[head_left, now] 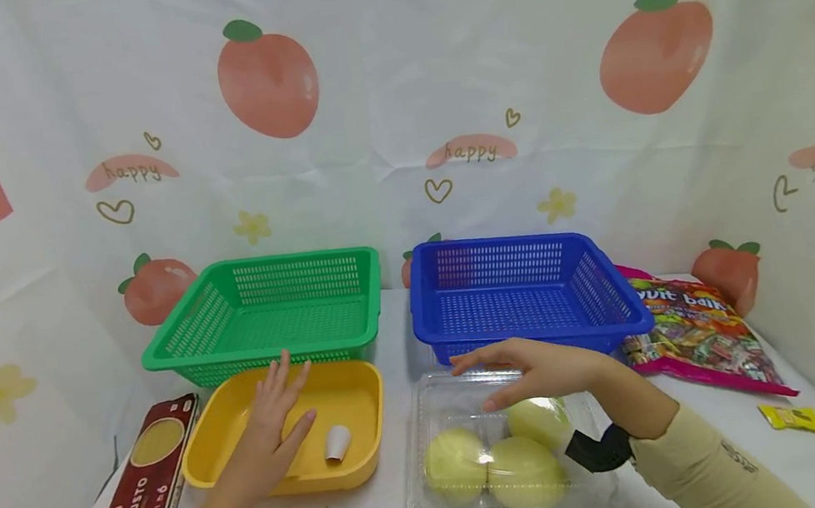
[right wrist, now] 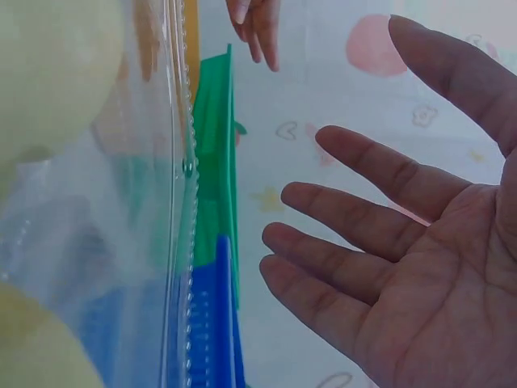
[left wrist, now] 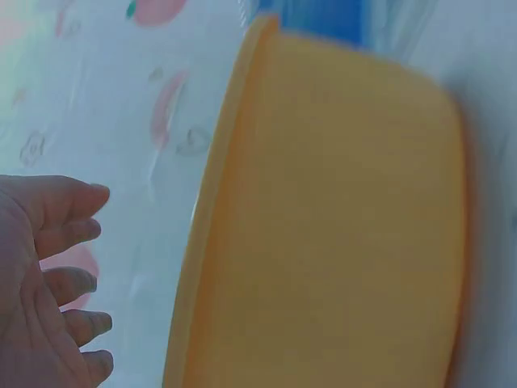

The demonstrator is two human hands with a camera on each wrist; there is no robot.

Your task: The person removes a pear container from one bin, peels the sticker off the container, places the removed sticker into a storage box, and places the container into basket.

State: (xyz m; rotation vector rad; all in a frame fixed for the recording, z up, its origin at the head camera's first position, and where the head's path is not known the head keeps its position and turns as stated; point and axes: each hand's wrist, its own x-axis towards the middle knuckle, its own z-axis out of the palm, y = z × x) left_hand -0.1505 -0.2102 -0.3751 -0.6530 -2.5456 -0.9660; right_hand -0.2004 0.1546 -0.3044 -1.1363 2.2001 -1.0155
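Note:
My left hand (head_left: 266,442) hovers over the yellow basin (head_left: 352,470), fingers spread and holding nothing. Inside that basin lies a small white rounded object (head_left: 337,443) with a brownish end. In the left wrist view the fingers of my left hand (left wrist: 60,283) are apart from the basin's rim (left wrist: 206,210). Above the lidded clear plastic box (head_left: 425,407), my right hand (head_left: 526,370) is held with extended fingers and an empty palm. Three pale green round fruits (head_left: 526,471) sit in the box. The right wrist view shows the right hand (right wrist: 420,242) beside the box's ridged edge (right wrist: 182,242).
Behind stand a green basket (head_left: 269,362) and a blue basket (head_left: 531,340). A red spaghetti box (head_left: 130,503) lies at the left. On the right are a candy bag (head_left: 703,329) and a small yellow packet (head_left: 792,418). A fruit-print curtain (head_left: 373,82) hangs behind everything.

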